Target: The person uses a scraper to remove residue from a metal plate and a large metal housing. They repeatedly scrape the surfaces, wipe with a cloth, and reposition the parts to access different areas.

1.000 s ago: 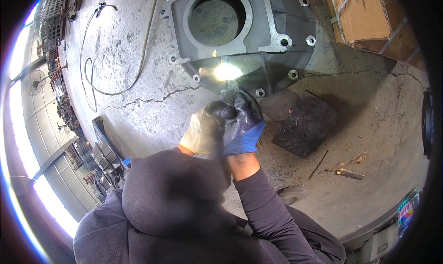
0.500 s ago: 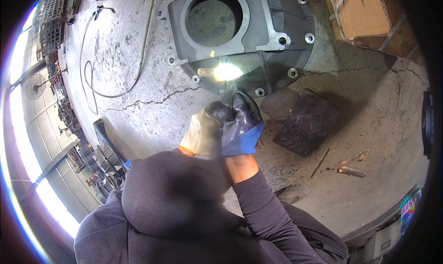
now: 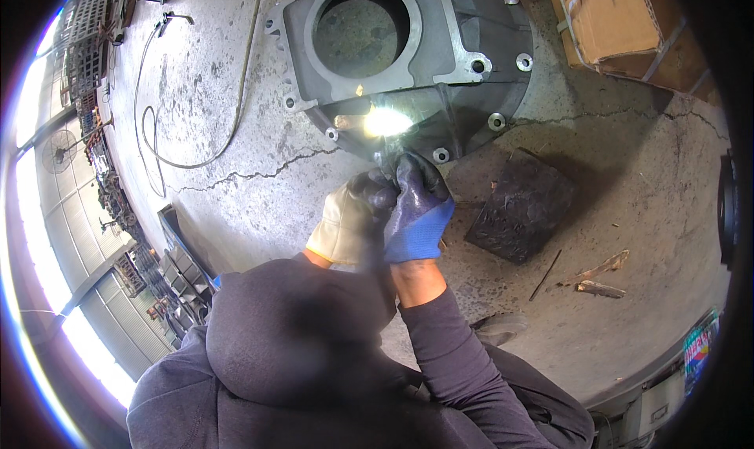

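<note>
A colourful printed pack [image 3: 699,347] stands at four o'clock near the rim of the view, its blocky red, blue and white print too small and bent to make out well. A brown cardboard box [image 3: 616,21] at two o'clock has pale straps around it.

The grey metal casing [image 3: 430,56] lies on the concrete floor [image 3: 259,206] at twelve o'clock, its far end cut off by the top edge, so its full long axis cannot be told. Its big round hole faces up toward the camera, just left of twelve; its curved rim, dotted with bolt holes, bulges toward six. A glare [image 3: 386,122] sits over its near side, and a short tan piece [image 3: 350,122] beside that lies with its long axis from nine to three.

The left hand [image 3: 345,217], in a cream glove, and the right hand [image 3: 416,213], in a blue glove with a dark coating, are together in the middle, fingers curled and pointing to twelve, just below the glare. Whether they are clamped on something cannot be told, as the fingers hide it.

A dark slab [image 3: 522,206] lies at three o'clock; wood scraps [image 3: 601,290] lie between three and four. A thin hose [image 3: 196,165] loops at ten.
</note>
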Demonstrator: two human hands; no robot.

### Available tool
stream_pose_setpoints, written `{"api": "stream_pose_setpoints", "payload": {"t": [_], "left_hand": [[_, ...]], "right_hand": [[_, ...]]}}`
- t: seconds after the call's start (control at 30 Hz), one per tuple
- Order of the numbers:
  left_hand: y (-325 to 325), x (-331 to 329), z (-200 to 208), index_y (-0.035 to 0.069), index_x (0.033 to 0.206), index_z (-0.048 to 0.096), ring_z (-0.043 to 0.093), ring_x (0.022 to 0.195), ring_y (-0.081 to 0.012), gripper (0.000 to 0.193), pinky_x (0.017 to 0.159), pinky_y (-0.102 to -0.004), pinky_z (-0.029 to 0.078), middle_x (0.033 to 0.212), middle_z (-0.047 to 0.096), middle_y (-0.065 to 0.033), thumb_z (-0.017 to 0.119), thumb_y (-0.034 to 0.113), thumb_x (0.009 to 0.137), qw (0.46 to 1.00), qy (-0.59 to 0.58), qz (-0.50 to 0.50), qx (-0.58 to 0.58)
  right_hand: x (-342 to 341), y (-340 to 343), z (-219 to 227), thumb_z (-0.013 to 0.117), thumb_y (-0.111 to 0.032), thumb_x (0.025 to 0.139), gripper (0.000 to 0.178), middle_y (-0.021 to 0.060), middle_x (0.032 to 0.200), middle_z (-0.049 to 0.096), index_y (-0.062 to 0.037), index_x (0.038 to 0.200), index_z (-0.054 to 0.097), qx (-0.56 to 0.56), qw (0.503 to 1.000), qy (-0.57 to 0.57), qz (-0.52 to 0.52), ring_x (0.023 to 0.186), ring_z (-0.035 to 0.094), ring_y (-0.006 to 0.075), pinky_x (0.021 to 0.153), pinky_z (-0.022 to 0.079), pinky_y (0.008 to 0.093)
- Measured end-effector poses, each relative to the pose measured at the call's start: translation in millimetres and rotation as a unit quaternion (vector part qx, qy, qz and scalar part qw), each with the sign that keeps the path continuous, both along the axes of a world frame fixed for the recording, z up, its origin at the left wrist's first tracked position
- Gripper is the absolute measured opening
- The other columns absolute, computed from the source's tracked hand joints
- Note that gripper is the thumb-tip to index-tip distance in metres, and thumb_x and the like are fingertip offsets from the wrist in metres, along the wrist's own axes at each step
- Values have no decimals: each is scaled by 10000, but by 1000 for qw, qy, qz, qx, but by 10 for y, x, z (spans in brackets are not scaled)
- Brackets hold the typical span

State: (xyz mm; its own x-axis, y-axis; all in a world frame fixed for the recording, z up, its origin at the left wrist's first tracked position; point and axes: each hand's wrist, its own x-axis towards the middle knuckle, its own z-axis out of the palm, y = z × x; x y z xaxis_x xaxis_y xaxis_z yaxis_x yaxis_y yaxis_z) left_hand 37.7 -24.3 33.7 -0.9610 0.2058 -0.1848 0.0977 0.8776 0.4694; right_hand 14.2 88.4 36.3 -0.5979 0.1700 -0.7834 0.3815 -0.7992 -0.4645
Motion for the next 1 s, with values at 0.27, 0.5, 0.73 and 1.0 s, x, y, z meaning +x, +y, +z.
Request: {"api": "stream_pose_setpoints", "payload": {"t": [0.27, 0.5, 0.73, 1.0], "left_hand": [[-13, 10, 9, 106, 1130, 683, 667, 716, -182, 245, 644, -319, 547, 875, 686, -64, 660, 255, 936, 1000, -7, 13, 5], [19, -7, 61, 103, 1134, 682, 674, 727, -194, 249, 652, -324, 553, 892, 692, -71, 656, 253, 937, 999, -35, 24, 12], [60, -45, 121, 99, 1137, 681, 680, 738, -207, 253, 660, -329, 559, 910, 698, -77, 651, 252, 939, 998, -60, 27, 23], [-22, 24, 213, 95, 1142, 680, 688, 751, -221, 257, 669, -335, 566, 930, 705, -85, 647, 251, 940, 997, -67, 39, 25]], "right_hand": [[58, -138, -72, 636, -81, 1015, 138, 78, 874, 707, 38, 1030, 705, 31, 999, 6, -28, 727, 680, 166, 584, 530, 285], [71, -70, 50, 628, -88, 1017, 148, 87, 880, 706, 39, 1043, 699, -18, 999, -27, -10, 729, 683, 169, 578, 528, 275], [57, -135, 9, 612, -78, 1016, 140, 100, 832, 721, 36, 1048, 688, 17, 999, -3, -47, 653, 660, 158, 550, 489, 258], [111, -112, 13, 623, -106, 1022, 154, 107, 837, 728, 26, 1037, 700, 59, 998, -9, 5, 634, 643, 150, 563, 485, 256]]}}
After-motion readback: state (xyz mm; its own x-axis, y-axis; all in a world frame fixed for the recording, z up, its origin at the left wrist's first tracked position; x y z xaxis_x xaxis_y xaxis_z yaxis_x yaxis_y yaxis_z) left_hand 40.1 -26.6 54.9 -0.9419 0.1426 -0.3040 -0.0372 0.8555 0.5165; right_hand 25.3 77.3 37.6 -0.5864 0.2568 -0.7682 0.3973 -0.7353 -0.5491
